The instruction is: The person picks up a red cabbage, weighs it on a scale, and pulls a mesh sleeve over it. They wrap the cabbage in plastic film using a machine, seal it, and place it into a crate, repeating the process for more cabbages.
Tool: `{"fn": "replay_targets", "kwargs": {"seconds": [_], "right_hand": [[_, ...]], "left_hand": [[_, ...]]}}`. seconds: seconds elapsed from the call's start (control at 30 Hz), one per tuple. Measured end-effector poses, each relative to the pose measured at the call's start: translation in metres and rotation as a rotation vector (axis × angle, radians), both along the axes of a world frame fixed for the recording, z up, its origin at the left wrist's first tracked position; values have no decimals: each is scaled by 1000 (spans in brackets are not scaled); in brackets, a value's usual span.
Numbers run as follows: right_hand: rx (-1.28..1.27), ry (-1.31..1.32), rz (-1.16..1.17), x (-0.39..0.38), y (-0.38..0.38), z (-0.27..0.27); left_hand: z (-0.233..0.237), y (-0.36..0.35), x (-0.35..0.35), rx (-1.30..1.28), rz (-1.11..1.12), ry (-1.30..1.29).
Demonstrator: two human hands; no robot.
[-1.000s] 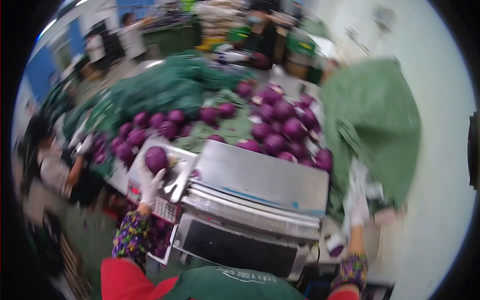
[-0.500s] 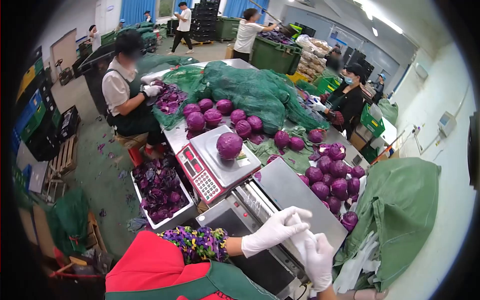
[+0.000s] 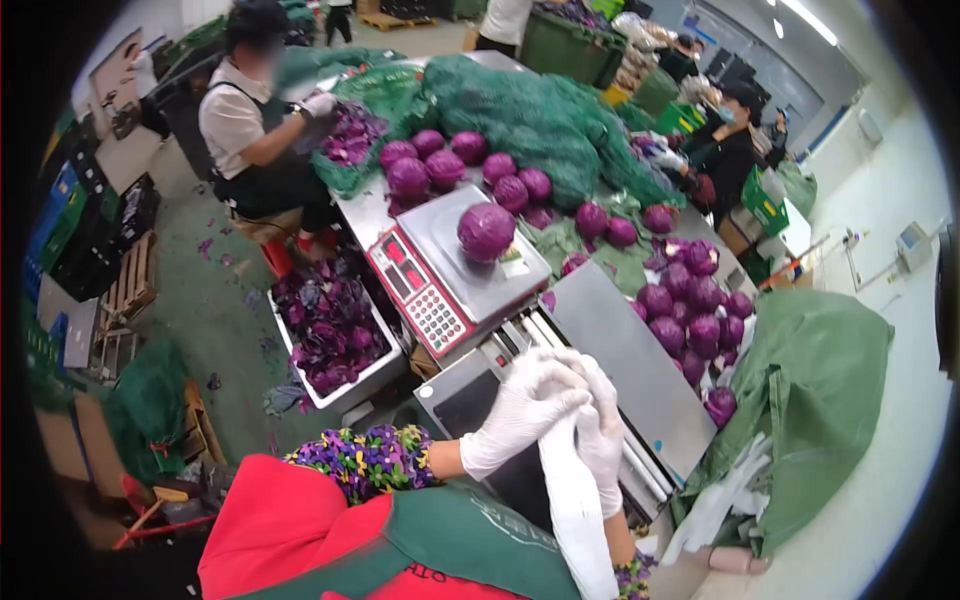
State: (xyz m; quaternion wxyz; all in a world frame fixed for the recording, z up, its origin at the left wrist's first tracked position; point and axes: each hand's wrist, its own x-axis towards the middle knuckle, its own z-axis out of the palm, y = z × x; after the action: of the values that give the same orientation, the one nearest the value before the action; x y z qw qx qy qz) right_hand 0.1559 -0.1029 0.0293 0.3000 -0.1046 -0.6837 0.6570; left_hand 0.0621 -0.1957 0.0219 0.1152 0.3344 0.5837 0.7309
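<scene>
My left hand [image 3: 520,415], in a white glove, is closed with its fingertips pinched at the top of a long white strip [image 3: 575,510]. My right hand [image 3: 600,435], gloved too, closes around the same upper end, fingers touching the left ones. The strip hangs down in front of my green apron; its exact material is not clear. Just beyond my hands lies a wrapping machine with a metal plate [image 3: 630,355] and a roller. A red cabbage [image 3: 486,232] sits on the pan of a digital scale [image 3: 425,295] to the left.
Red cabbages are piled on the right [image 3: 690,310] and behind the scale [image 3: 430,165]. A white crate [image 3: 345,385] of purple leaves stands on the floor. Green netting [image 3: 520,120] covers the table's far part. A green sack [image 3: 800,400] stands right. Co-workers [image 3: 240,130] sit around the table.
My hands have come together and moved slightly up and left. The white strip now hangs long below them. My view has tilted down; the cabbage stays on the scale.
</scene>
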Motion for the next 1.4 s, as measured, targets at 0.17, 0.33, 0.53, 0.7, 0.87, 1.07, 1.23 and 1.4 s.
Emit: {"fn": "replay_targets", "kwargs": {"seconds": [0.17, 0.33, 0.53, 0.7, 0.87, 1.07, 1.23, 1.4], "right_hand": [[-500, -92, 90, -36, -12, -27], [-572, -6, 104, -102, -23, -39], [-682, -437, 58, -156, -2, -7], [-529, -357, -97, -185, 43, -2], [579, -764, -37, -278, 98, -33], [154, -812, 29, -343, 154, -164], [-509, -282, -244, -288, 42, -97], [-194, -483, -91, -220, 2, -5]], "left_hand": [[-15, -8, -43, 215, -106, -490], [-18, -14, -117, -66, 141, 280], [-32, -21, -170, 4, -546, -757], [-52, -48, -236, -373, -712, -422], [-74, 5, -374, -607, 335, 202], [-148, 32, -378, -867, 132, 667], [-143, 0, -332, -198, -344, -297], [-50, -46, -267, 112, -614, -1513]]}}
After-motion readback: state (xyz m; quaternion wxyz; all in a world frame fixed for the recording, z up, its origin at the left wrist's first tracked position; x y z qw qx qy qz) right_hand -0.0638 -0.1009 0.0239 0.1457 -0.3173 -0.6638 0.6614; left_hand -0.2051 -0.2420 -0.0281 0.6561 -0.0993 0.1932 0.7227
